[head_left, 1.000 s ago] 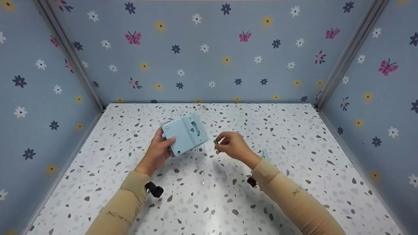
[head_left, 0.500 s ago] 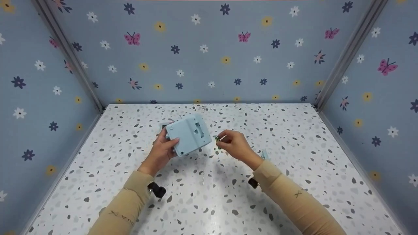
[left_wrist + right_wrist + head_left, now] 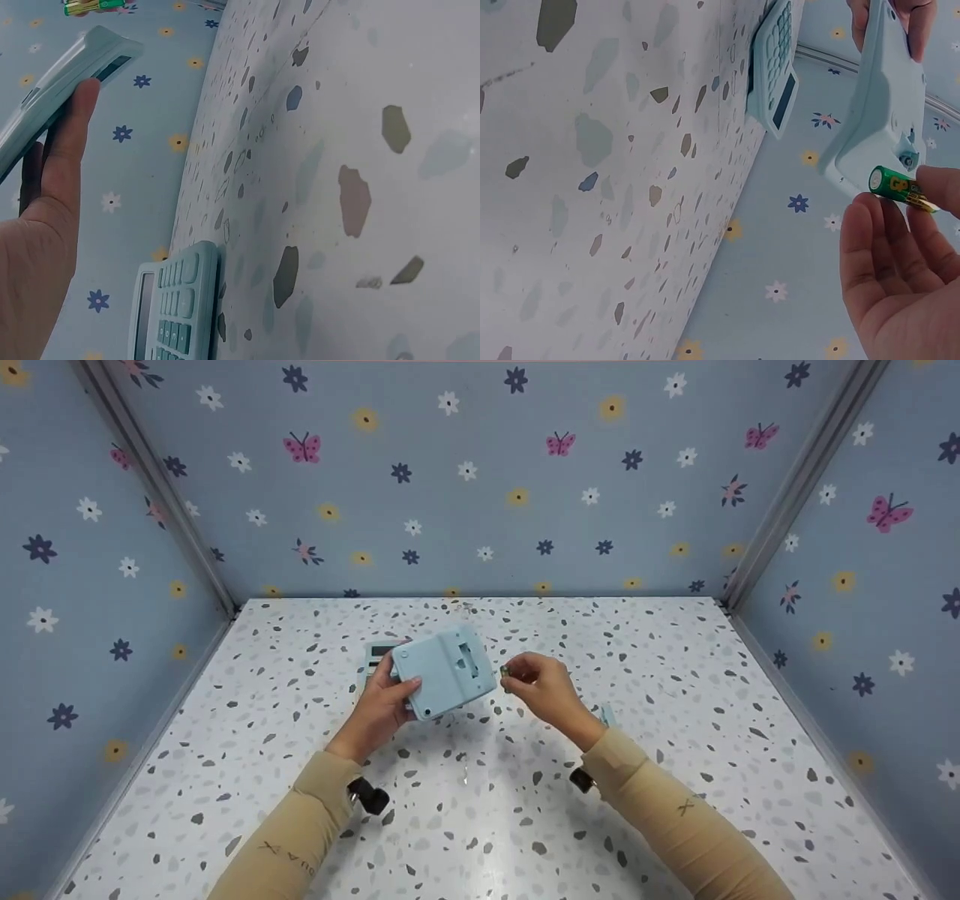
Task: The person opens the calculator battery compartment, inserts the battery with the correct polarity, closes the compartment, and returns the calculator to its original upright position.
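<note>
My left hand [image 3: 375, 712] grips a light blue calculator [image 3: 435, 679] above the table, thumb across its back and fingers underneath. Its back faces up, tilted, with the uncovered battery slot [image 3: 469, 660] toward the right. Between thumb and fingertips, my right hand [image 3: 551, 690] pinches a green and gold battery [image 3: 891, 183]. The battery is close beside the slot end of the calculator; in the right wrist view a metal contact shows inside the slot just above it. The left wrist view shows the calculator edge-on, its dark display partly visible.
A second light blue calculator [image 3: 180, 304] lies keys up on the speckled white table [image 3: 465, 825], partly behind my left hand in the head view. A small light blue piece [image 3: 607, 715] lies beside my right wrist. Flower-patterned panels [image 3: 480, 472] enclose the back and sides.
My left hand has moved the calculator slightly right, uncovering more of the second calculator behind it. My right hand, still pinching the battery, has shifted slightly up and turned it.
</note>
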Demonstrator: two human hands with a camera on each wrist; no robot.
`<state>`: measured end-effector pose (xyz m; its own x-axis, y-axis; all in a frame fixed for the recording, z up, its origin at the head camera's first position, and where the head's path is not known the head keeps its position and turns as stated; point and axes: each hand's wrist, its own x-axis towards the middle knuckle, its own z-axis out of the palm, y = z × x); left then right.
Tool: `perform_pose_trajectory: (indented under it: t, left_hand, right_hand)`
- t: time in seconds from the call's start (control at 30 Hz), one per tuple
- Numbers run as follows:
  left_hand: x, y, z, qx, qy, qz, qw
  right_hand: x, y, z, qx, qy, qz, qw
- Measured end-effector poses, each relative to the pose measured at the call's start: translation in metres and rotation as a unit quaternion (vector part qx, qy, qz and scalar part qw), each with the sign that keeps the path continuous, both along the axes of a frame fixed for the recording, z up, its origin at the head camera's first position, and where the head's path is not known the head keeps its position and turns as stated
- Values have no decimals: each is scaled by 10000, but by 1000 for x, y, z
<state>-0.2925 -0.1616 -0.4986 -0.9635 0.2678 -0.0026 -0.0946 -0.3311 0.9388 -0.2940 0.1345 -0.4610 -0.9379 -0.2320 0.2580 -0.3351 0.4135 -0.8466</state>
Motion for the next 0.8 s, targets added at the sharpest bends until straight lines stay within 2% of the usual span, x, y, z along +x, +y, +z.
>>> perform_pose_trajectory:
  t: [0.8]
  left_hand:
    - [4, 18, -2, -24, 106, -414, 9991]
  right_hand:
    - [2, -2, 7, -330, 285, -100, 9990]
